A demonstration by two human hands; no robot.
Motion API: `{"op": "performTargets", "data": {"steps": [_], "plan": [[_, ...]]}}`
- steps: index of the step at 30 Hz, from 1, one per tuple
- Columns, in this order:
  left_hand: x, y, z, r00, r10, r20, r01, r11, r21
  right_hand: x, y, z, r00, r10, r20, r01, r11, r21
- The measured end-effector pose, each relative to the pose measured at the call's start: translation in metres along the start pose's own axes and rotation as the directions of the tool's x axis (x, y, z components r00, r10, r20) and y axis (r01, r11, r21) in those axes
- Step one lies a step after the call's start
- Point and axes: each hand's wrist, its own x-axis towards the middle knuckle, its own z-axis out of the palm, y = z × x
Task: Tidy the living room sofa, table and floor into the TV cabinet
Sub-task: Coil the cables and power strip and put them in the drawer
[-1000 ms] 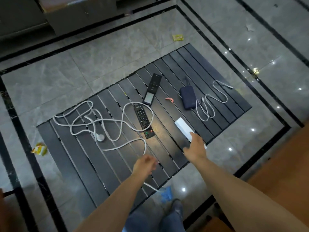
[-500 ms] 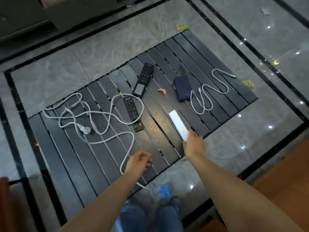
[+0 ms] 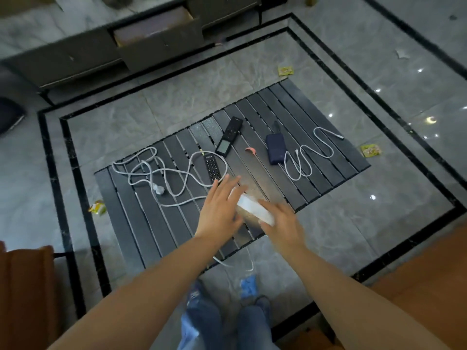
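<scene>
Near table edge: the white power strip [image 3: 255, 209] lies lifted at the front of the black slatted table [image 3: 326, 173], between both hands; motion blur softens it.
Right hand: the right hand [image 3: 283, 224] grips the near end of the power strip, fingers curled round it, blurred.
Left hand: the left hand [image 3: 221, 207] has its fingers straight and spread, laid over the far end of the strip; whether they press on it or only hover cannot be told.
Strip's cord: a thick white cord [image 3: 161, 173] loops loosely over the left half of the table, ends in a plug [image 3: 158, 190], and hangs off the front edge by the person's legs.
Remotes: a black button remote [image 3: 211, 168] lies inside a loop of the cord; a second, glossy black remote [image 3: 228, 136] lies just behind it, apart.
Centre of table: a small pink clip-like item [image 3: 250, 150], too small to identify.
Right half of table: a dark blue power bank [image 3: 275, 149] with a thin white charging cable [image 3: 308, 157] coiled beside it.
Floor: yellow wrappers lie on the grey tiles, at left [image 3: 97, 207], right [image 3: 370, 150] and behind the table [image 3: 285, 70].
TV cabinet: the dark cabinet [image 3: 68, 61] stands at the far side, with one drawer [image 3: 159, 34] pulled open.
</scene>
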Motion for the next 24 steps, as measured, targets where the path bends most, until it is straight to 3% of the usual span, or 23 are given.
{"op": "performTargets", "data": {"steps": [5,9,12,17,21,24], "plan": [[-0.015,0.019,-0.049,0.98,0.061,0.187,-0.113,0.952,0.284,-0.034,-0.051,-0.029,0.973,-0.216,-0.077,0.224,0.967,0.122],[-0.041,0.032,-0.105,0.977,0.095,0.192,-0.164,0.91,0.381,-0.073,-0.09,-0.06,0.925,-0.358,-0.128,0.373,0.919,0.127],[-0.06,0.034,-0.149,0.982,-0.034,0.183,-0.038,0.926,0.376,-0.094,-0.113,-0.082,0.863,-0.483,-0.152,0.504,0.847,0.168],[-0.094,0.036,-0.201,0.983,-0.178,0.048,0.151,0.927,0.342,-0.107,-0.15,-0.114,0.835,-0.523,-0.17,0.55,0.799,0.243],[-0.12,0.043,-0.217,0.954,-0.298,0.013,0.279,0.905,0.321,-0.115,-0.174,-0.125,0.849,-0.528,-0.005,0.519,0.833,0.19],[-0.146,0.043,-0.217,0.904,-0.428,0.01,0.421,0.893,0.161,-0.121,-0.183,-0.123,0.865,-0.491,0.106,0.466,0.863,0.195]]}}
